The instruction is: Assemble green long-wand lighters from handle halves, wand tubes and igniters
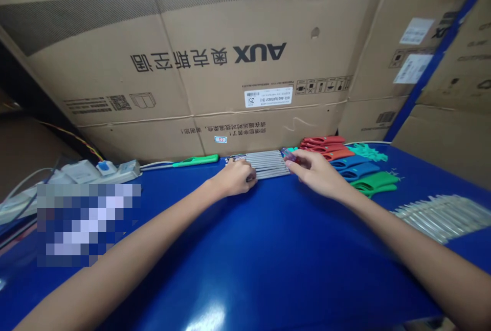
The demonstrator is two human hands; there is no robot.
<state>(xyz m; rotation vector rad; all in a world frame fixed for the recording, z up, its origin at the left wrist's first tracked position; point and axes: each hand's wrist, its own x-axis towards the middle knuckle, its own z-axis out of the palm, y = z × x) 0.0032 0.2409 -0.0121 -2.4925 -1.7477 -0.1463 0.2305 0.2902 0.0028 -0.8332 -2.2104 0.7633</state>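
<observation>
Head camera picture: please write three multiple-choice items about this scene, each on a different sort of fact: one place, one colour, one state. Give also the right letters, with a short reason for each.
1. Where is the row of metal rods on the blue table?
A. Under the table
B. Between the left hand and the right hand
C. At the table's near edge

2. What colour is the tool handle left of the rods?
A. Green
B. Red
C. Yellow

3. How does the printing on the cardboard carton stand?
A. Sideways
B. Upright
C. Upside down

Answers:
1. B: the rods lie with one hand at each end.
2. A: the handle shows bright green.
3. C: the large AUX logo reads inverted.
</observation>
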